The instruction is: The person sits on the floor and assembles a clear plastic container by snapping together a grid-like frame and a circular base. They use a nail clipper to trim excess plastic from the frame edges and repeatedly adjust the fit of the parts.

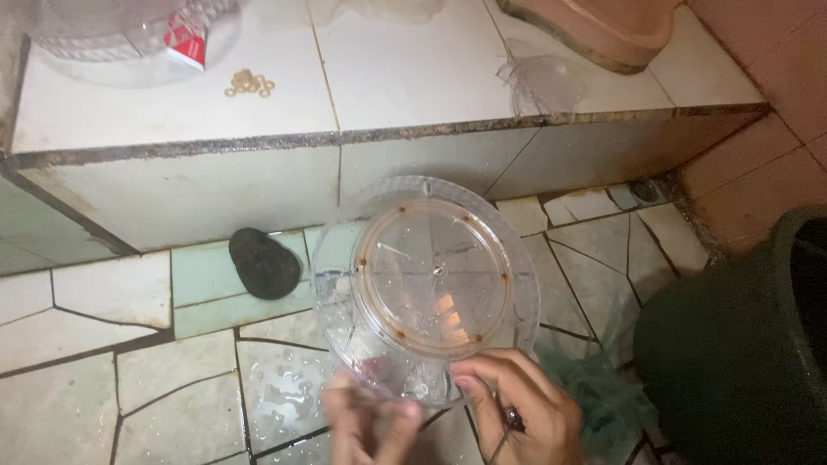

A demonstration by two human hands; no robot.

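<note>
Dim, warm overhead light, soft glare on the wet floor tiles (276, 387), slight overall blur.

Round plastic tray (426, 288) is see-thru w/ a brownish-orange ring & rusty dots. Floor (103, 379) = pale green/white cracked tile, dark grout. Lump (264, 263) by the ledge is black. Bucket (741, 344) dark green. Small rings (250, 83) yellowish; label (187, 39) red & white.

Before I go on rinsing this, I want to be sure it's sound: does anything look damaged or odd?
The clear round plastic dish, held at its lower edge by both hands, shows rusty-brown spots around its inner ring. No cracks are visible. Water is pooled on the tiled floor beneath.
</note>
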